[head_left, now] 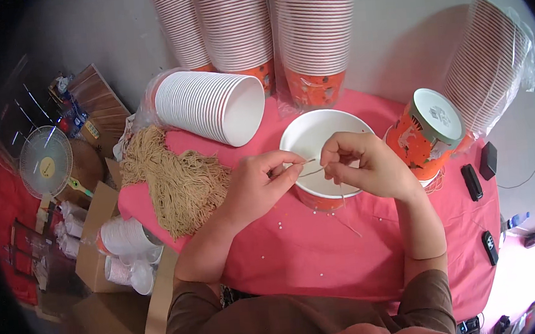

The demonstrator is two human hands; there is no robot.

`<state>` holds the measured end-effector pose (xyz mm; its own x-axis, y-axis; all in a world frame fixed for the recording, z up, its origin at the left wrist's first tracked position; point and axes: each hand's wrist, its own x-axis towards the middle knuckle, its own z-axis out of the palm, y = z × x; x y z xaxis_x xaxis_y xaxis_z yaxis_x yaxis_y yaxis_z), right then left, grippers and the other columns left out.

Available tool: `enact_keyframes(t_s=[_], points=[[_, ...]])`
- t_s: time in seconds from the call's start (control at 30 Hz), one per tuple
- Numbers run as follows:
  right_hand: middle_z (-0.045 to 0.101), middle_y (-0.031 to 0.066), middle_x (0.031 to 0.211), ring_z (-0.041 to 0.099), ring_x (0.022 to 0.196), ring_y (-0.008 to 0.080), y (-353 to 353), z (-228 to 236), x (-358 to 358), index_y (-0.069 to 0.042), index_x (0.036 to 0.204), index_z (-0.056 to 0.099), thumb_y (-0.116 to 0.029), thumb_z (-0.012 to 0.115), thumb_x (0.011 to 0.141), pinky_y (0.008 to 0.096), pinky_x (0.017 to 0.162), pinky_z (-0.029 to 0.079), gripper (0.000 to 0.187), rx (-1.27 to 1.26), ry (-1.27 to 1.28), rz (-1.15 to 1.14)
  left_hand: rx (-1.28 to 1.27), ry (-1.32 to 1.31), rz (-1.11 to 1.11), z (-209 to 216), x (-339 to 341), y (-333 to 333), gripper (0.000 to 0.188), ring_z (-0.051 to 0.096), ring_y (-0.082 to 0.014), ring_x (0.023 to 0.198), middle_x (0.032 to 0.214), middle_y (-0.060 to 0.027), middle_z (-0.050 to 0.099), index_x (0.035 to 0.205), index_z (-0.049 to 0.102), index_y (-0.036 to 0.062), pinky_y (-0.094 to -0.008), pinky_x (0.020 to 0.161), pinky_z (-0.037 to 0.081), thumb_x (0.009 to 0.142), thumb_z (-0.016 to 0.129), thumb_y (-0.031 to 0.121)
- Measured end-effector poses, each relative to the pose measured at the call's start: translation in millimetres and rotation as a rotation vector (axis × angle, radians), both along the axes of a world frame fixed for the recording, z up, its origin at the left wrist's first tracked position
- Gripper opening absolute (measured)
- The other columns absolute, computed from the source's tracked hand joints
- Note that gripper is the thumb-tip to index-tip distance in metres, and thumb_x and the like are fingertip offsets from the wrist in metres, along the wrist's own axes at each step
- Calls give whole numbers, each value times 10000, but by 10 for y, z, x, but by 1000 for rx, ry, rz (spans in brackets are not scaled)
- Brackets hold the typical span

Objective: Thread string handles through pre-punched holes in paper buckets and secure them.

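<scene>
My left hand (261,185) pinches one end of a thin tan string (351,226) between thumb and fingertips. Facing it, my right hand (374,166) has its fingers curled together on another stretch of that string, and a loose tail hangs down toward the tablecloth. Both hands hover over the near part of a large open paper bucket (323,117), white inside and orange outside. Its bottom is partly hidden by my hands. Left of my left forearm lies a thick bundle of tan strings (171,184).
Tall stacks of paper buckets (313,31) stand at the back; another stack (206,106) lies sideways. An upturned orange bucket (425,132) is at right, near small black devices (472,182). White beads dot the pink tablecloth (275,260). A cardboard box (113,317) sits lower left.
</scene>
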<state>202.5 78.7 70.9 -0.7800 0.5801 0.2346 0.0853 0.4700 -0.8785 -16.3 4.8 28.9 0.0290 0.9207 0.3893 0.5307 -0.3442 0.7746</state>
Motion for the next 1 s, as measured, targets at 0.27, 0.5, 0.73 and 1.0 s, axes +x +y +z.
enact_keyframes(t_s=[0.27, 0.5, 0.73, 1.0], points=[[636, 59, 767, 598, 644, 120, 39, -218, -184, -11, 917, 644, -16, 643, 867, 286, 577, 471, 51, 271, 180, -121, -96, -135, -203, -6, 15, 4, 122, 374, -3, 524, 556, 72, 475, 975, 709, 11, -237, 467, 280, 910, 669, 105], [644, 116, 837, 664, 751, 248, 64, -208, -197, -10, 989, 667, 10, 705, 787, 327, 624, 529, 206, 616, 105, -170, -289, -553, -259, -68, -124, 123, 139, 447, 4, 593, 720, 68, 570, 1008, 691, -5, -196, 476, 306, 945, 635, 106], [642, 97, 854, 649, 739, 293, -18, -136, -241, -34, 932, 652, -84, 734, 742, 397, 622, 522, 213, 939, 173, -184, -367, -669, -343, -93, -164, 158, 166, 369, 2, 541, 727, 59, 576, 1014, 693, 11, -179, 469, 261, 955, 621, 147], [631, 108, 802, 638, 724, 296, -32, -114, -197, -41, 850, 619, -87, 726, 766, 402, 630, 508, 143, 980, 88, -227, -302, -615, -282, -29, -75, 109, 146, 540, -8, 700, 792, 44, 616, 1022, 664, -28, -164, 578, 403, 931, 643, 84]])
